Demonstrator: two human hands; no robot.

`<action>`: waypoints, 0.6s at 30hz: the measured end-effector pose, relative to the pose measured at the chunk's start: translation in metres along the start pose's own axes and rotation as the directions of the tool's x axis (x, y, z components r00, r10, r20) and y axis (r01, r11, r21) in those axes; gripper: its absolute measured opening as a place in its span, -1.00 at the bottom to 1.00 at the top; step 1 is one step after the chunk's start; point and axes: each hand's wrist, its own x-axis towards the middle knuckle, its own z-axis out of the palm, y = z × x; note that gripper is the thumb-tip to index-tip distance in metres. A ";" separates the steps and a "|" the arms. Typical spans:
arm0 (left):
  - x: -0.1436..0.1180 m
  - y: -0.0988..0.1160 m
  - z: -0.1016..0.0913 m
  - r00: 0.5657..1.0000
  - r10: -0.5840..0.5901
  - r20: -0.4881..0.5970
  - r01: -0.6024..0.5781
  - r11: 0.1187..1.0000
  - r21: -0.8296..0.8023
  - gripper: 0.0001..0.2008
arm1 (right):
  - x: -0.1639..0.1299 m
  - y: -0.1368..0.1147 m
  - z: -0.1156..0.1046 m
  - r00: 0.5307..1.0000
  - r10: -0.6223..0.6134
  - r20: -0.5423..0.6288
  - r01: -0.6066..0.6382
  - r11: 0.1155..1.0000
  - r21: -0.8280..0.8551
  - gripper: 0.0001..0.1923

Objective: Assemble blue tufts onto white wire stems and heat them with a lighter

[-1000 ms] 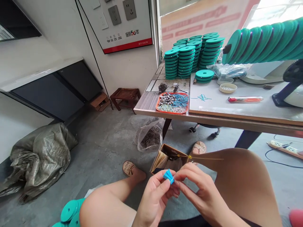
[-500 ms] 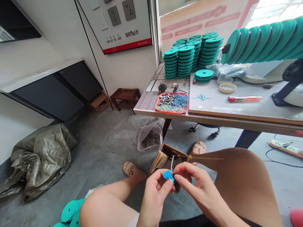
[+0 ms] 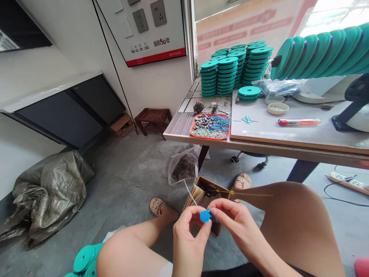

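Observation:
Low over my lap, my left hand (image 3: 190, 234) pinches a small crumpled blue piece (image 3: 205, 216) between thumb and index finger. It could be a scrap of thin sheet or foam; its exact kind is unclear. A thin white strip (image 3: 189, 190) sticks out up and to the left from behind the fingers of that hand. My right hand (image 3: 240, 223) has its thumb and index finger closed at the right edge of the blue piece. Below both hands stands an open cardboard box (image 3: 207, 181) with flat tan pieces and a thin yellow-tied stick across its rim.
On the table (image 3: 178, 129) ahead are an orange-red tray (image 3: 198, 136) of small metal and blue parts, stacked green discs (image 3: 227, 73), a pen-like tool (image 3: 300, 122) and a rack of green discs (image 3: 323, 52). A plastic bag (image 3: 184, 169) and a wooden stool (image 3: 152, 115) stand on the floor.
The white strip has swung from nearly upright to leaning left. The blue piece has turned and looks more compact between my fingers.

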 end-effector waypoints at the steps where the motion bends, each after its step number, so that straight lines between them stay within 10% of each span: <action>1: 0.001 -0.001 0.000 1.000 -0.016 -0.004 0.016 0.999 -0.036 -0.85 | 0.000 0.000 0.001 1.000 0.000 -0.004 0.000 1.000 0.012 -0.64; 18: 0.005 -0.008 -0.003 0.996 -0.070 -0.057 0.060 0.987 -0.150 -0.76 | 0.008 0.007 0.000 0.997 -0.077 -0.018 0.075 0.996 -0.057 -0.65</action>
